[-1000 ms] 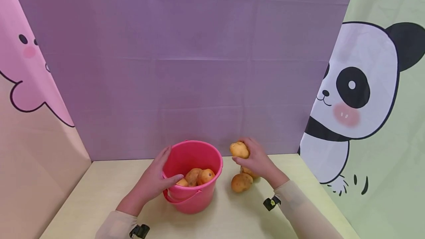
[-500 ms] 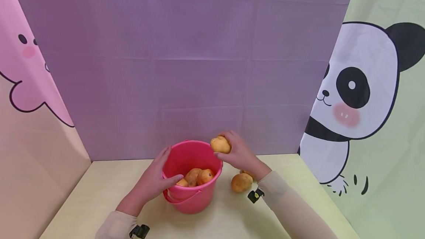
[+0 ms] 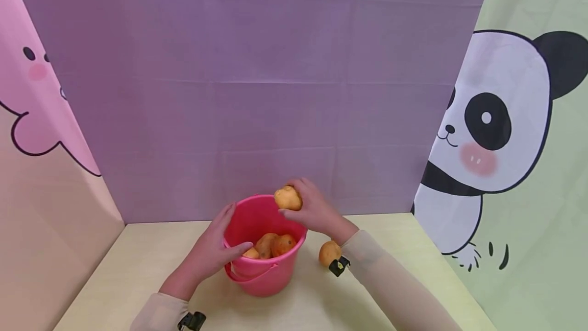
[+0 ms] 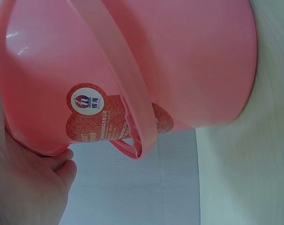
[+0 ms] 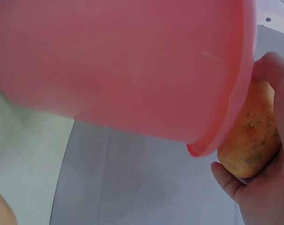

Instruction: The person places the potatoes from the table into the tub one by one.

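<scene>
Leftward, from the bucket's right edge half a second ago, the right hand (image 3: 310,208) has carried a rounded yellow-brown potato (image 3: 288,198) to the far right part of the opening of a bright pink plastic bucket (image 3: 275,277). The bucket itself and the left hand (image 3: 213,249) look unmoved.

Thumb and fingers of the right hand are curled round the potato, a firm hold by the look of it; in the right wrist view the bucket's rim hides part of its skin. Thumb and fingers of the left hand are spread wide against the rim on the bucket's left side, seemingly steadying it. Inside, at least three brownish-orange potatoes (image 3: 266,245) lie low down. Another round brown potato (image 3: 328,253) sits on the pale wooden table (image 3: 170,236) right of the bucket, partly covered by the small black wrist camera (image 3: 339,266).

The step in hand appears to be bringing this potato in over the rim. Next would call for lowering it toward the others and loosening the fingers only once it is well inside, the left hand keeping the bucket steady.
</scene>
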Available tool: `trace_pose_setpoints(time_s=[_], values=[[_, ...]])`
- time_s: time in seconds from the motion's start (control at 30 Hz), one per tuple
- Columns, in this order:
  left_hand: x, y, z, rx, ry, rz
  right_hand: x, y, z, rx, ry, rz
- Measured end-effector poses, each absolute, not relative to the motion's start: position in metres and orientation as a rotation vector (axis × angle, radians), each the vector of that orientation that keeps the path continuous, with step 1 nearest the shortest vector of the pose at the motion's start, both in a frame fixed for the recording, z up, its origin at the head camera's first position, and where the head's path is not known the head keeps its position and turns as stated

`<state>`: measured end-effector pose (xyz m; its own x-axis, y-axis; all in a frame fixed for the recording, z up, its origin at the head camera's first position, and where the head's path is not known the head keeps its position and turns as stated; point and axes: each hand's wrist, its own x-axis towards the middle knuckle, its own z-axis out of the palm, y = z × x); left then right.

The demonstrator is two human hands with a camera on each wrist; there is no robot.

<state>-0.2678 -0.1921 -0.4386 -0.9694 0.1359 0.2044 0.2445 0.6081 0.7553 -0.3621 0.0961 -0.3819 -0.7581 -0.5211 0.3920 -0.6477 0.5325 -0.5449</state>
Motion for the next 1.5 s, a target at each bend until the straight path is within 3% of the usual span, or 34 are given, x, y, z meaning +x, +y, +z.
trace_pose_setpoints(time_s=[0.87,1.5], values=[[-0.269,-0.192,-0.439,-0.361,-2.686,-1.312,-0.368,0.040,-0.383,1.212,-2.518,0.954],[-0.269,-0.194,-0.443,-0.386,-2.668,-1.299,-0.368,0.033,-0.395,1.287,-2.519,0.940]])
